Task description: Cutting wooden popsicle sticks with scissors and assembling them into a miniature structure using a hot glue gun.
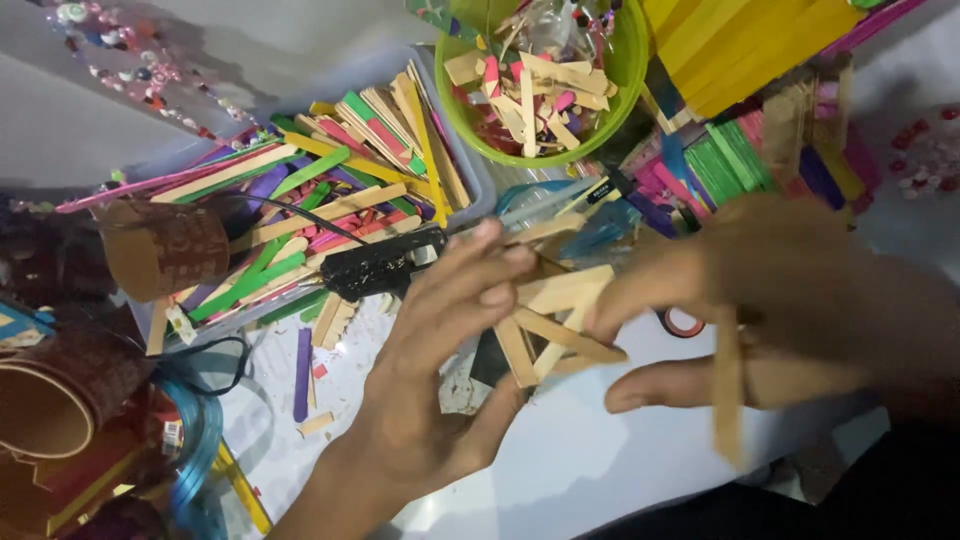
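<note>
Left hand (440, 350) grips a small frame of plain wooden sticks (555, 325), fingers spread over its top, thumb under its near side. Right hand (760, 310) is blurred; fingertips pinch the frame's right side, and a single plain stick (727, 390) is tucked between the fingers, hanging toward the table's near edge. Frame sits over the middle of the white table (560, 470). Black glue gun (385, 262) lies just left of the left fingertips, at the tray's front edge. Grey tray (480, 175) full of coloured sticks behind it. Green bowl (630, 70) of stick offcuts at the far edge. Stacked coloured sticks (740, 160) far right. Cardboard roll (165, 248) at the left edge.
</note>
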